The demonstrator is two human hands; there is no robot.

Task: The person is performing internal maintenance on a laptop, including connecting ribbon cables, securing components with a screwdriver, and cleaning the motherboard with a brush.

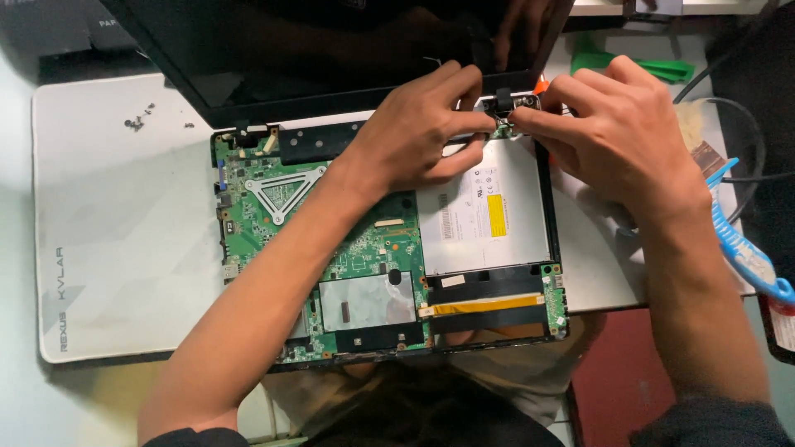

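A pale grey rectangular desk mat (116,215) spreads out well left of the fingers. On it lies an opened laptop base with green circuit board (331,240), below both hands. The left hand (414,136) and right hand (617,128) pinch, fingertips nearly closed, a small metal screen hinge (507,106) between them. Tiny dark screws (137,122) lie far left.

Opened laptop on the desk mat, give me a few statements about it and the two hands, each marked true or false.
1. Both hands, left hand and right hand, meet at the right hinge. True.
2. The green circuit board is covered. False: it lies exposed.
3. Loose screws lie on the white mat. True.
4. The silver drive lies off the laptop on the mat. False: it sits in the chassis.
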